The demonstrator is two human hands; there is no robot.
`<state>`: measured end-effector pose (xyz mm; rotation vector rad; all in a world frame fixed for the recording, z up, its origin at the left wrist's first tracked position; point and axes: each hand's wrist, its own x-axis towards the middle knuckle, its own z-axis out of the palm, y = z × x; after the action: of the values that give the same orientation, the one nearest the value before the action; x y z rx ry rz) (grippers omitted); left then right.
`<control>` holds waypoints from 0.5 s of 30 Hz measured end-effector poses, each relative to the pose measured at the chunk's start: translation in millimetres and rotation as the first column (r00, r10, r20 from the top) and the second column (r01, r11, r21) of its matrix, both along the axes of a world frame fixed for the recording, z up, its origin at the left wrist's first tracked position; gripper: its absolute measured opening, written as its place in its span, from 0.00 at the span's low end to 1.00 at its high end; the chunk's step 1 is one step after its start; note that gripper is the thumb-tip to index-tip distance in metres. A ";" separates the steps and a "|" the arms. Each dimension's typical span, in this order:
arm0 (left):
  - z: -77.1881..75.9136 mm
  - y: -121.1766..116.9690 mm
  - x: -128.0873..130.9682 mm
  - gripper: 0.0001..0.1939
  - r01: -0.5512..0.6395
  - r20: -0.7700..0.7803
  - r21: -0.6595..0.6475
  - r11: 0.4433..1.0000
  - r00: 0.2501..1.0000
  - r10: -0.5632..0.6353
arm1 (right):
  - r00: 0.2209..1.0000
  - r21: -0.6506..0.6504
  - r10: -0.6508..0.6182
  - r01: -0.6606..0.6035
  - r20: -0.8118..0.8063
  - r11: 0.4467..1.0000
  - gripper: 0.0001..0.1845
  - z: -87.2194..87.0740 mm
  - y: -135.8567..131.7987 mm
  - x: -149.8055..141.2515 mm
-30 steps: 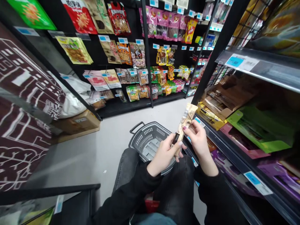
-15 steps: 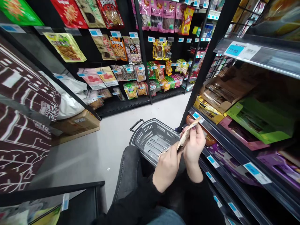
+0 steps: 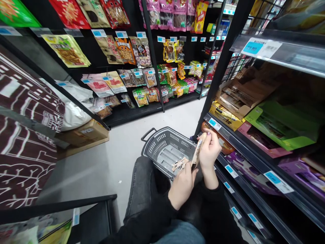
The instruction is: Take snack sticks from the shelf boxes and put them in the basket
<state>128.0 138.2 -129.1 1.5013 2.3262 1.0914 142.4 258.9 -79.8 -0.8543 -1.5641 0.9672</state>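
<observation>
A thin, narrow snack packet (image 3: 197,153), beige with dark printing, is held upright over the near right side of a grey plastic basket (image 3: 152,162). My left hand (image 3: 182,188) pinches its lower end with thumb and fingers. Around its upper end closes my right hand (image 3: 209,152), thumb and fingertips pressed on it. The packet faces me nearly edge-on, so its print is unreadable. Inside the basket lie a few similar beige packets (image 3: 180,164), partly hidden behind my left hand.
On my right rises a shelf unit with a green box (image 3: 286,125), a yellow box (image 3: 224,115) and price tags. Ahead, a black rack (image 3: 127,113) carries bagged snacks. A cardboard box (image 3: 83,135) rests on the floor at left; my knee (image 3: 139,183) is beside the basket.
Both hands have turned the packet more upright and brought it slightly closer to the basket's middle. The packets in the basket show more clearly. The view has shifted slightly.
</observation>
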 end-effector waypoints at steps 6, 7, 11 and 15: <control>-4.4 -11.6 3.3 0.14 0.119 0.797 0.102 0.988 0.585 -0.153 | 0.950 -0.181 0.243 -0.279 -0.198 0.943 0.17 -2.2 -4.3 12.9; -4.5 -12.4 3.0 0.16 0.106 0.828 0.121 0.987 0.537 -0.159 | 0.938 -0.209 0.280 -0.321 -0.203 0.924 0.16 -1.9 -4.7 15.2; -5.6 -14.0 1.4 0.21 0.081 0.916 0.156 0.984 0.362 -0.175 | 0.922 -0.291 0.325 -0.376 -0.208 0.880 0.12 2.0 0.7 21.6; 1.3 -12.6 -5.9 0.23 0.102 0.951 0.123 0.987 0.273 -0.147 | 0.904 -0.329 0.376 -0.425 -0.204 0.843 0.11 4.2 8.7 22.8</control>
<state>122.1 125.6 -127.8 0.5792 1.2436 1.4204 165.2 267.6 -75.6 -0.7023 -1.4975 1.6299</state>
